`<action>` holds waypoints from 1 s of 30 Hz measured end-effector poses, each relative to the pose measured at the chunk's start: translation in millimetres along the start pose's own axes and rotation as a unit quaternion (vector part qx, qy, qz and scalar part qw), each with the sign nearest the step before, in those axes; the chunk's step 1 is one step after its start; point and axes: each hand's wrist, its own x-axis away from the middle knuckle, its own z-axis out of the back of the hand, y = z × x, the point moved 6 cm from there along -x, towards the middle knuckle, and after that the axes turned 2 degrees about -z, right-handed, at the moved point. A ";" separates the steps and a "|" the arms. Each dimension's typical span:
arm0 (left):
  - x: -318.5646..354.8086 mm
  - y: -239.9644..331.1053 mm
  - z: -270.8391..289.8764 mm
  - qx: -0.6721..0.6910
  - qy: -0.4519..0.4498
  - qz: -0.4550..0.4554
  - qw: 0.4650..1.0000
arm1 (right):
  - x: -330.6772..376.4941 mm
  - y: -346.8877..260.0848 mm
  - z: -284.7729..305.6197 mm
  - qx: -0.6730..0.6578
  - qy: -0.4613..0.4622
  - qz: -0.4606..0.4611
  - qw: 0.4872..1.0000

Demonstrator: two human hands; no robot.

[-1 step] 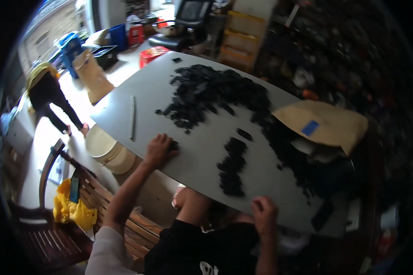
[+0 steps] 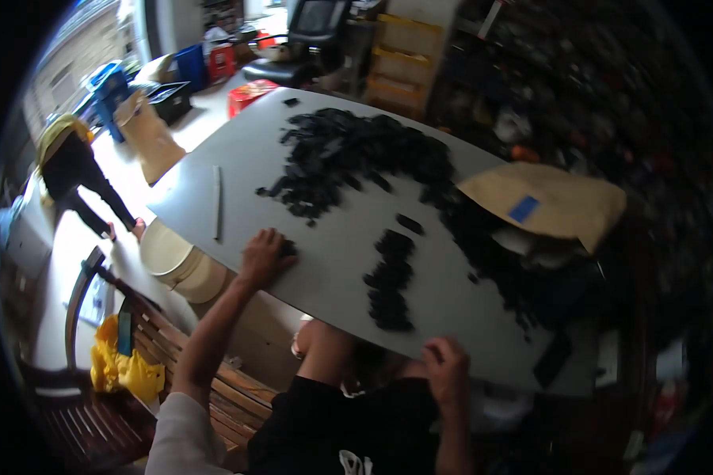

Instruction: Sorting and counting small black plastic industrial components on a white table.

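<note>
My left hand (image 2: pixel 263 259) rests at the left front edge of the grey table (image 2: pixel 333 245), its fingers curved round a small black piece (image 2: pixel 289 248). Over the front edge, my right hand (image 2: pixel 447 366) is raised with fingers curled together; whatever they may hold is hidden. Between the hands lies a column of stacked or overlapping black pieces (image 2: pixel 390 281), with one separate black oblong piece (image 2: pixel 409 224) just beyond it. A large heap of black pieces (image 2: pixel 356 146) spreads across the far side and down the right. The pieces are too blurred to name more exactly.
A tan sack (image 2: pixel 554 194) with a blue patch lies at the table's right. A pale strip (image 2: pixel 217 202) lies at the left, above a cream bucket (image 2: pixel 174 253) on the floor. Left of me stands a wooden bench (image 2: pixel 230 392); a person (image 2: pixel 79 170) bends over farther off.
The whole view has shifted slightly, so everything appears a little farther left. Both hands keep the same pose beside the same things.
</note>
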 end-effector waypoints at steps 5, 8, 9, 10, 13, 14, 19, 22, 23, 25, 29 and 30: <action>-4.4 12.6 6.1 0.073 0.063 0.092 0.991 | 68.0 28.8 -15.1 -0.093 -0.016 -0.044 0.995; -5.7 -14.1 17.9 0.253 0.176 0.146 0.940 | 95.1 32.8 -25.6 -0.244 -0.048 -0.090 0.964; -10.4 11.6 19.7 0.264 0.169 0.130 0.941 | 101.6 37.9 -19.4 -0.265 -0.030 -0.085 0.960; -1.9 70.8 24.3 0.427 0.089 0.149 0.887 | 114.1 56.4 -12.1 -0.259 -0.016 -0.100 0.961; 45.0 206.2 21.2 0.638 -0.058 -0.015 0.768 | 137.8 104.6 21.7 -0.221 0.101 -0.177 0.954; 59.2 248.5 36.1 0.546 -0.044 -0.077 0.833 | 139.0 119.4 41.0 -0.070 0.139 -0.171 0.973; 156.8 422.3 -38.8 0.615 -0.495 0.101 0.606 | 167.1 228.4 88.3 0.316 0.074 -0.223 0.919; 172.0 474.9 -101.6 0.645 -0.549 0.190 0.497 | 190.2 262.6 85.9 0.348 -0.045 -0.299 0.887; 173.3 487.1 -124.2 0.643 -0.558 0.235 0.469 | 207.5 273.3 80.2 0.356 -0.079 -0.332 0.870; 177.9 529.3 -157.5 0.642 -0.560 0.269 0.450 | 261.4 301.2 77.0 0.350 -0.008 -0.319 0.881; 192.4 560.6 -275.0 0.639 -0.577 0.275 0.428 | 272.1 254.9 79.6 0.337 0.038 -0.306 0.889; 200.7 567.4 -293.2 0.634 -0.585 0.275 0.424 | 276.9 251.7 83.4 0.329 0.048 -0.326 0.885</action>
